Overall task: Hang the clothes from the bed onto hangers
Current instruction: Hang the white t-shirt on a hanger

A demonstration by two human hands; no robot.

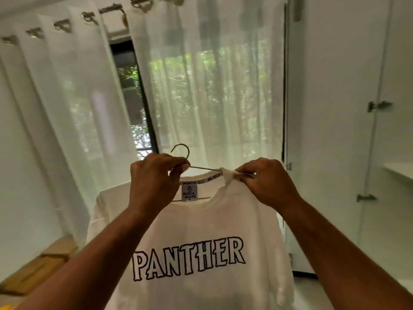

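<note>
Left forearm (107, 249): bare, rising from the lower left edge, angled up toward centre.
Left hand (154, 182): raised, back toward the camera, fingers curled; thumb and forefinger pinch the hanger (201, 168) just below its hook.
Right forearm (330, 242): bare, entering from the lower right, angled up and inward.
Right hand (266, 182): knuckles toward the camera, fingertips pinching the shirt collar (225, 175) against the hanger's arm.
Spacing: hands about level with each other, apart.

You have a thin metal wire hanger (202, 168) with a dull sheen, a matt white cotton-like T-shirt (201, 224), and sheer woven curtains (201, 86).
</note>
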